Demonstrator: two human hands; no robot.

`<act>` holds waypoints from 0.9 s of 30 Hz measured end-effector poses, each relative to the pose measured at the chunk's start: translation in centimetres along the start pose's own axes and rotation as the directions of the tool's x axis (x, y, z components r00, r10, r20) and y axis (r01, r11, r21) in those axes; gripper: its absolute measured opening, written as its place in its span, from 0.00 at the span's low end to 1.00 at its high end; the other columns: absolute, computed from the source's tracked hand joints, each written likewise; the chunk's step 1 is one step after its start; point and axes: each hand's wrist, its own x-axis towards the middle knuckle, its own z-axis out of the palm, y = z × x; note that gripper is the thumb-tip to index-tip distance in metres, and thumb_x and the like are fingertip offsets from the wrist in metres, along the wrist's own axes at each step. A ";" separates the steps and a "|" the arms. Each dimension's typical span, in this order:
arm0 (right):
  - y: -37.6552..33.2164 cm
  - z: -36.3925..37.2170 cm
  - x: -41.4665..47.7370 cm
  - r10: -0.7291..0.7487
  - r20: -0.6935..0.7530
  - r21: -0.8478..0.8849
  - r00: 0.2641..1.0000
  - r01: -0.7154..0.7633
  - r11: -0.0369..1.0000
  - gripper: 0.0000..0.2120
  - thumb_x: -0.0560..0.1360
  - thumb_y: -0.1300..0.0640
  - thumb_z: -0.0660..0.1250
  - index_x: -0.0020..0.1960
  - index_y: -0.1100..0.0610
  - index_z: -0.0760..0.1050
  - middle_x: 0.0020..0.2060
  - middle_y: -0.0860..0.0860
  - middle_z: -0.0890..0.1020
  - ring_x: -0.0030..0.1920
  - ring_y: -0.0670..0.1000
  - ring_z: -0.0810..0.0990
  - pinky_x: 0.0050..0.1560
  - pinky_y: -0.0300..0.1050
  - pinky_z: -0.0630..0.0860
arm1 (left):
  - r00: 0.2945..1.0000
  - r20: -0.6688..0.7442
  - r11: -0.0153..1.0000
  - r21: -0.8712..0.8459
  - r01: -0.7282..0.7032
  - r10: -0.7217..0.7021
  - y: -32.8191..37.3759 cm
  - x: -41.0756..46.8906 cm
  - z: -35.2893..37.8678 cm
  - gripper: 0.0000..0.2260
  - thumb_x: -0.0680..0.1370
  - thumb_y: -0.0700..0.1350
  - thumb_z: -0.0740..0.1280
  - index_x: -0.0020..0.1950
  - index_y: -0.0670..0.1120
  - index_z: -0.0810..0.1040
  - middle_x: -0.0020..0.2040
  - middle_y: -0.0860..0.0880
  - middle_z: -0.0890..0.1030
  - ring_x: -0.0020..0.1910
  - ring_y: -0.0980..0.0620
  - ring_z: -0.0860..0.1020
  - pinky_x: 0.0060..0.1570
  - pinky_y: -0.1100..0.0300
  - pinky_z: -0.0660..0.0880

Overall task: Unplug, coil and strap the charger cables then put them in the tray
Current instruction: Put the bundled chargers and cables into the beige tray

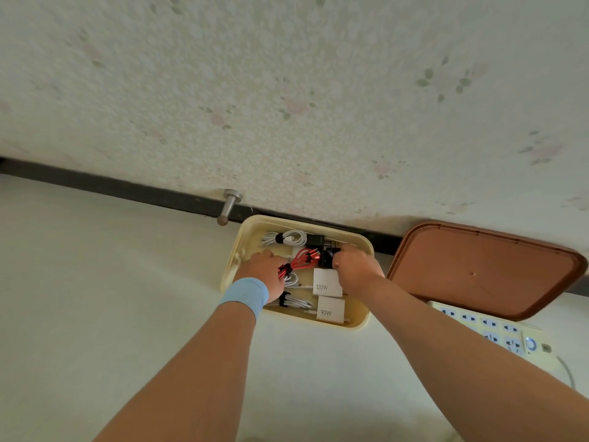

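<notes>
Looking down from the head camera, both arms reach forward into a yellow tray that stands on a pale surface, close against a dark baseboard and a flowered wall.

The left hand, with a blue wristband, is curled round one end of the coiled red cable, just beside its black strap. The right hand is curled too, and its fingers pinch the black charger at the other end of the red cable. Cable and charger are inside the tray, about in its middle; if they touch the bottom I cannot tell.

At the far side of the tray lies a white cable, coiled and strapped, with a dark adapter beside it. On the near side are two white chargers, one marked 120W and one marked 90W, side by side. A second white coil with a black strap lies left of the 90W charger, partly hidden under the left wrist.

Right of the tray a brown lid leans against the wall. Its near edge covers part of a power strip, which has a lit round button. Left of the tray a metal door stop sticks out from the baseboard.
</notes>
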 end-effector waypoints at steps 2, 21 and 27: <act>0.5 0.0 -0.4 0.004 0.012 0.055 1.000 -0.005 0.998 0.20 0.76 0.67 0.64 0.65 0.53 0.76 0.59 0.53 0.76 0.55 0.57 0.79 0.54 0.49 0.80 | 0.999 -0.033 1.000 0.028 0.006 -0.005 0.2 -0.2 -0.3 0.20 0.81 0.48 0.60 0.73 0.55 0.68 0.70 0.49 0.69 0.68 0.45 0.69 0.66 0.50 0.71; 13.8 -7.5 -12.1 0.213 -0.458 0.029 0.863 -0.224 0.974 0.25 0.76 0.61 0.60 0.73 0.53 0.67 0.69 0.52 0.71 0.69 0.56 0.69 0.67 0.51 0.66 | 0.968 -0.093 0.923 -0.295 -0.249 0.231 21.9 -2.3 -5.7 0.32 0.77 0.46 0.64 0.79 0.48 0.55 0.75 0.45 0.63 0.72 0.42 0.67 0.67 0.50 0.68; 15.1 -6.9 -12.7 0.186 -0.452 0.054 0.872 -0.181 0.982 0.35 0.72 0.63 0.62 0.79 0.53 0.61 0.71 0.54 0.67 0.72 0.57 0.64 0.74 0.51 0.58 | 0.956 -0.184 0.926 -0.263 -0.270 0.227 24.0 -1.8 -5.1 0.32 0.78 0.48 0.65 0.79 0.51 0.54 0.77 0.48 0.60 0.73 0.45 0.64 0.68 0.51 0.68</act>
